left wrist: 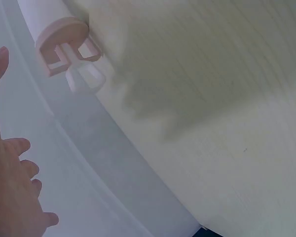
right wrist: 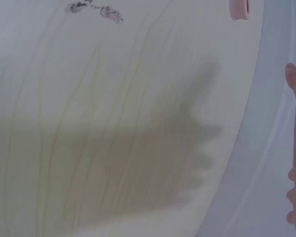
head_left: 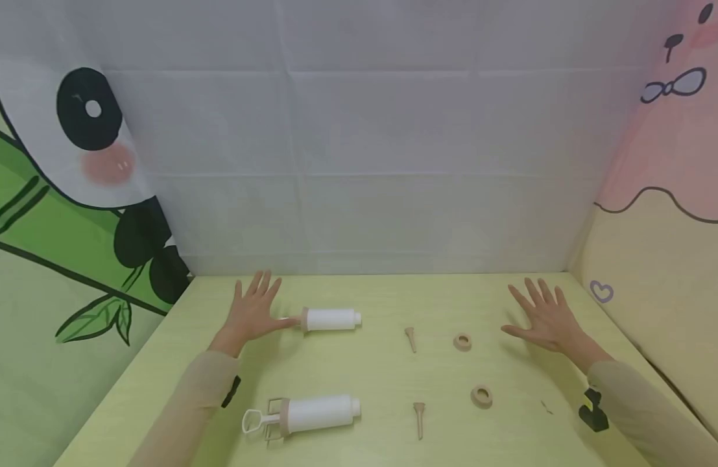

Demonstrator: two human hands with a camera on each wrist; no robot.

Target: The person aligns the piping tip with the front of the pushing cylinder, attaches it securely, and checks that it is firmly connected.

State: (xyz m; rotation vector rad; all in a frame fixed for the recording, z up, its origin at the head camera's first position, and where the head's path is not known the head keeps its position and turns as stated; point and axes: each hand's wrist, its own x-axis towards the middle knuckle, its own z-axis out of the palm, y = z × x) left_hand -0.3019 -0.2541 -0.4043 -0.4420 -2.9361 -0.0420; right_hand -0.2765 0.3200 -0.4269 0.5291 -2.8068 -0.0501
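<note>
Across the pale yellow table (head_left: 382, 292), seen from the head, lay the far syringe (head_left: 331, 319) and the near syringe (head_left: 320, 414), two in all, both on their sides. Their white barrels were opaque, so I couldn't tell what was in them. Rightward came two nozzles, the far nozzle (head_left: 410, 339) and the near nozzle (head_left: 419, 419), then two rings, the far ring (head_left: 462, 349) and the near ring (head_left: 481, 405). Both hands were spread: the left hand (head_left: 255, 313) beside the far syringe's handle, the right hand (head_left: 548, 322) right of the far ring, apart from it.

From the left wrist, the partly cropped left hand hung clear of one syringe's looped handle.

From the right wrist, the right hand showed only at the edge; a dark mark (right wrist: 96, 9) and a cropped pinkish piece (right wrist: 239, 10) sat at the top.
</note>
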